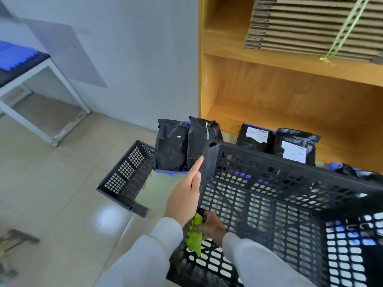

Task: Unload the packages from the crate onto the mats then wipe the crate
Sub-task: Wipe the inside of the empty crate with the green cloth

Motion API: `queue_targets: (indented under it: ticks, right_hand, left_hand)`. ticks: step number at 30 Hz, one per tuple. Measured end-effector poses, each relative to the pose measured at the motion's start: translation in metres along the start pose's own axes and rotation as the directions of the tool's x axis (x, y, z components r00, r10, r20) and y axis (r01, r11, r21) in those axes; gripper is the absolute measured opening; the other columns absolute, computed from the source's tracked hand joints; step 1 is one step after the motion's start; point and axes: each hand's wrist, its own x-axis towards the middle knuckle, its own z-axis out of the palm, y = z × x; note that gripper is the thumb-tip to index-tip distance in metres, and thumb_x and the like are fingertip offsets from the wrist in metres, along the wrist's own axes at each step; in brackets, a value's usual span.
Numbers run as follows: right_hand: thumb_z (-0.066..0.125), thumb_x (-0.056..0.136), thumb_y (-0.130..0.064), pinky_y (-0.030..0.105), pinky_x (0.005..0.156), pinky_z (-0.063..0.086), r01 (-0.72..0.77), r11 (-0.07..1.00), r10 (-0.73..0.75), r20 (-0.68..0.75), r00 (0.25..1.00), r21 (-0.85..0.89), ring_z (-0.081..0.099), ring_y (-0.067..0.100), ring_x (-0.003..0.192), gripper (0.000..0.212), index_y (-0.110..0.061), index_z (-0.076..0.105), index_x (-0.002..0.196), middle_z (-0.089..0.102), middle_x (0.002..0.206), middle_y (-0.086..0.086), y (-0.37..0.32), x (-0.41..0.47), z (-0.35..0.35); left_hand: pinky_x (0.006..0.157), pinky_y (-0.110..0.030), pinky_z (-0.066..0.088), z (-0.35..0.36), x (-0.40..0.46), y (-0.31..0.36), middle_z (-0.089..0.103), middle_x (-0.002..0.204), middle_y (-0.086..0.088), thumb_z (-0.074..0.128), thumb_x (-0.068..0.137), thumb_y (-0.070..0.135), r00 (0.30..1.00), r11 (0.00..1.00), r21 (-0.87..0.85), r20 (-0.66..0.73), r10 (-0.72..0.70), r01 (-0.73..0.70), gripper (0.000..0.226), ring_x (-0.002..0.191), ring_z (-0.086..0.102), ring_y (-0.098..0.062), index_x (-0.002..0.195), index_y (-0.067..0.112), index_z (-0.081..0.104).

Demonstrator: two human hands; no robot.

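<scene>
A black perforated crate (290,162) fills the lower right, tipped toward me, with nothing inside it. My left hand (186,195) lies flat with straight fingers against the outside of its left wall. Inside the crate, at its near left corner, my right hand (211,225) grips a green cloth (195,235) against the plastic. Black plastic packages stand beyond the crate on blue mats (170,172): two at the left (176,148) and two with white labels (294,148) near the shelf unit.
A second black crate (126,179) lies on the tiled floor to the left. A wooden shelf unit (269,90) holding bundled flat cardboard (306,23) stands behind the packages. A white table frame (41,96) is at the far left by the wall.
</scene>
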Motion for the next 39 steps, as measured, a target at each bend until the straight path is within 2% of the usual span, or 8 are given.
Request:
queue_targets:
  ticks: [4, 8, 19, 22, 24, 26, 31, 39]
  right_hand:
    - [0.085, 0.073, 0.0, 0.046, 0.064, 0.064, -0.013, 0.993, 0.008, 0.044, 0.999, 0.12, 0.073, 0.032, 0.087, 0.039, -0.005, 0.062, 0.104, 0.07, 0.107, 0.018, -0.005, -0.017, -0.003]
    - [0.091, 0.047, -0.015, 0.051, 0.064, 0.063, -0.018, 0.977, -0.006, 0.112, 0.994, 0.211, 0.075, 0.038, 0.078, 0.066, -0.001, 0.063, 0.104, 0.07, 0.106, 0.026, 0.005, -0.021, 0.002]
    - [0.083, 0.059, -0.01, 0.047, 0.069, 0.064, 0.121, 0.884, -0.184, 0.098, 0.978, 0.451, 0.076, 0.033, 0.079, 0.056, -0.002, 0.056, 0.106, 0.068, 0.106, 0.023, -0.044, -0.131, -0.019]
    - [0.08, 0.063, -0.01, 0.043, 0.07, 0.064, 0.185, 0.855, -0.262, 0.095, 0.96, 0.485, 0.075, 0.03, 0.086, 0.049, 0.0, 0.057, 0.105, 0.069, 0.103, 0.022, -0.056, -0.161, -0.026]
    - [0.079, 0.07, -0.006, 0.035, 0.065, 0.063, 0.223, 0.842, -0.303, 0.087, 0.949, 0.491, 0.074, 0.024, 0.084, 0.044, 0.003, 0.055, 0.107, 0.066, 0.099, 0.018, -0.06, -0.176, -0.031]
    - [0.078, 0.075, -0.006, 0.032, 0.063, 0.062, 0.253, 0.835, -0.329, 0.075, 0.941, 0.49, 0.072, 0.022, 0.084, 0.044, 0.005, 0.053, 0.11, 0.061, 0.098, 0.014, -0.059, -0.181, -0.033]
    - [0.076, 0.072, -0.011, 0.04, 0.065, 0.065, 0.277, 0.866, -0.32, 0.037, 0.947, 0.416, 0.069, 0.032, 0.098, 0.034, -0.011, 0.05, 0.094, 0.057, 0.1, 0.012, -0.052, -0.166, -0.026]
    - [0.082, 0.069, -0.009, 0.047, 0.06, 0.064, 0.235, 0.954, -0.245, 0.033, 0.969, 0.187, 0.074, 0.03, 0.077, 0.038, -0.016, 0.052, 0.091, 0.065, 0.104, 0.014, -0.046, -0.135, -0.024]
  left_hand:
    - [0.049, -0.032, 0.026, -0.002, -0.002, 0.003, 0.026, 0.056, 0.003, 0.023, 0.109, 0.047, 1.0, 1.0, 0.006, 0.01, -0.007, 0.007, 0.043, 0.048, 0.029, -0.013, 0.139, 0.078, 0.023]
    - [0.053, -0.038, 0.027, -0.004, -0.004, 0.007, 0.026, 0.058, 0.0, 0.025, 0.109, 0.047, 0.998, 0.998, -0.041, 0.037, -0.042, 0.044, 0.042, 0.052, 0.03, -0.018, 0.137, 0.079, 0.025]
    - [0.058, -0.033, 0.033, -0.008, -0.008, 0.012, 0.036, 0.065, 0.007, 0.024, 0.108, 0.053, 0.987, 0.99, -0.044, 0.094, -0.127, 0.132, 0.042, 0.056, 0.037, -0.012, 0.134, 0.084, 0.012]
    - [0.087, -0.04, 0.048, -0.008, -0.01, 0.019, 0.069, 0.104, -0.005, 0.021, 0.108, 0.055, 0.974, 0.981, -0.023, 0.127, -0.187, 0.191, 0.043, 0.092, 0.065, -0.028, 0.147, 0.071, 0.017]
    - [0.113, -0.039, 0.034, -0.008, -0.011, 0.024, 0.052, 0.15, 0.004, 0.023, 0.109, 0.052, 0.963, 0.968, -0.047, 0.124, -0.238, 0.246, 0.047, 0.136, 0.051, -0.026, 0.156, 0.048, 0.028]
    - [0.121, -0.037, 0.022, -0.01, -0.014, 0.028, 0.037, 0.162, 0.007, 0.024, 0.109, 0.051, 0.951, 0.956, -0.044, 0.128, -0.281, 0.289, 0.052, 0.149, 0.035, -0.021, 0.158, 0.033, 0.031]
    - [0.122, -0.036, 0.019, -0.01, -0.014, 0.03, 0.037, 0.162, 0.007, 0.026, 0.109, 0.05, 0.947, 0.95, -0.062, 0.117, -0.299, 0.307, 0.054, 0.15, 0.032, -0.019, 0.158, 0.028, 0.033]
    - [0.115, -0.043, 0.033, -0.005, -0.008, 0.025, 0.053, 0.149, -0.003, 0.023, 0.111, 0.045, 0.955, 0.958, -0.008, 0.08, -0.286, 0.287, 0.051, 0.138, 0.049, -0.031, 0.15, 0.021, 0.045]
